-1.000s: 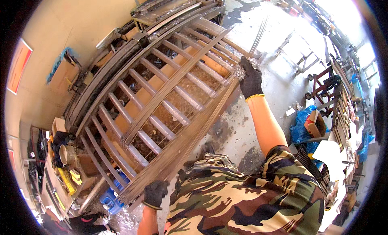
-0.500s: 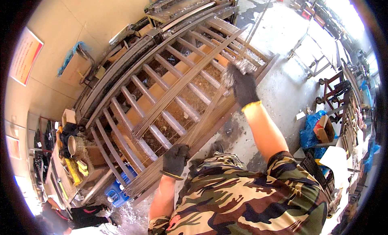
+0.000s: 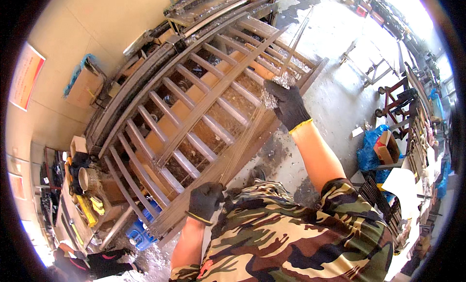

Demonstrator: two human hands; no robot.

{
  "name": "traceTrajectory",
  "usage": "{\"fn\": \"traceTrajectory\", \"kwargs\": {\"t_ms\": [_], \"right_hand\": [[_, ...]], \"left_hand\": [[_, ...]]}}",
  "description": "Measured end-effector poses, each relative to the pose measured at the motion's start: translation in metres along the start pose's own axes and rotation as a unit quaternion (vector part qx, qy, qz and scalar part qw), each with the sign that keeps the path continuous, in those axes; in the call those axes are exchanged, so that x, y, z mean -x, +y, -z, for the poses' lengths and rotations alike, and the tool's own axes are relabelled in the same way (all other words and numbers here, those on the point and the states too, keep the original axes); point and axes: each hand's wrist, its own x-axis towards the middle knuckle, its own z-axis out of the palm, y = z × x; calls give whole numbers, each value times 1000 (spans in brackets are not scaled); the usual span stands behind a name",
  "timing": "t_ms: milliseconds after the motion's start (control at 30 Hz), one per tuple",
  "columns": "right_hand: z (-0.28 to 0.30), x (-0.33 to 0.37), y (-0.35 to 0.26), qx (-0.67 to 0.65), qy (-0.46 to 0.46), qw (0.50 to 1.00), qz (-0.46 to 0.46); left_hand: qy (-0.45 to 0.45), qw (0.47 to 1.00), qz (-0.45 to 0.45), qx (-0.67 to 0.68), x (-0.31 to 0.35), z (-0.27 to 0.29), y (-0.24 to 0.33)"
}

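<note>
My right hand [image 3: 290,107], in a dark knit glove with a yellow cuff, is closed on a clump of silvery metal shavings [image 3: 269,98]. It presses the clump over long thin metal rods [image 3: 301,27], whose far ends stick out past it. My left hand [image 3: 206,200], gloved the same way, is curled at the near edge of a wide bundle of rods [image 3: 235,161]; what its fingers hold is hidden. Both bundles lie slantwise across the bars [image 3: 217,129] of a metal rack. The second bundle [image 3: 211,97] lies farther off, apart from my hands.
A blue plastic jug [image 3: 141,236] stands by the rack's left end. A cluttered bench with yellow tools [image 3: 87,210] is at left. On the right are a blue bag [image 3: 373,141], an open carton [image 3: 387,147] and a wheeled stand [image 3: 395,97]. Another person [image 3: 70,260] is at lower left.
The rods between my hands have come down onto the near bundle, which now looks wider and less split. My left hand has shifted slightly nearer to me. The shavings remain in my right hand.
</note>
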Motion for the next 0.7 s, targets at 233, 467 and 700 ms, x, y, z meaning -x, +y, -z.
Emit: {"fn": "traceTrajectory", "kwargs": {"t_ms": [233,467,700], "right_hand": [[-48,114,117,453,-219,805,316],[-36,104,91,382,-318,857,-136],[-43,104,98,486,-293,741,359]], "left_hand": [[59,998,8,15,-23,-10,18],[77,992,-70,-66,-14,-6,18],[-12,995,23,-94,-22,-9,22]]}}
